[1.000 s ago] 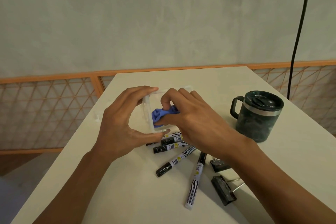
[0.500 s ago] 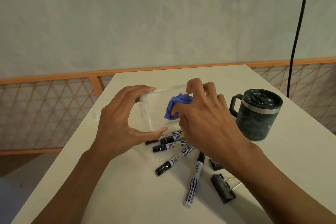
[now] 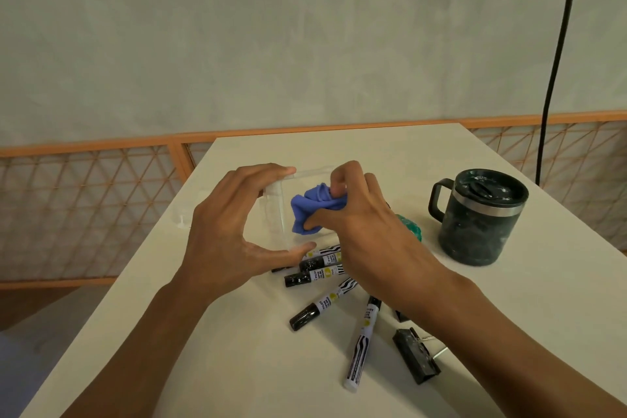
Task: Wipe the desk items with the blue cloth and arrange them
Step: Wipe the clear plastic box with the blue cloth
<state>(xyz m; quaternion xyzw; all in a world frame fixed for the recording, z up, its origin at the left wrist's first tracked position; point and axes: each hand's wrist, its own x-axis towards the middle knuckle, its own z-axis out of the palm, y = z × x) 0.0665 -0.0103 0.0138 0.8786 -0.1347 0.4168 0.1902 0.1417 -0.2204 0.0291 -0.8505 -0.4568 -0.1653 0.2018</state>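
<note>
Two hands meet at the clear box [image 3: 276, 210]: the left hand [image 3: 230, 231] grips its left wall, thumb near, fingers far; the right hand [image 3: 366, 224] pinches the bunched blue cloth [image 3: 312, 210], seemingly inside it, so the right is placed for wiping. Markers [image 3: 325, 276] lie just nearer the person.

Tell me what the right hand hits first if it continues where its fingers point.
The right hand would likely meet the wall of the clear box just past the blue cloth it pinches; depth unclear.

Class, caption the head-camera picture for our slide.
Left hand steadies a clear plastic box; right hand pinches a blue cloth against it.
</note>
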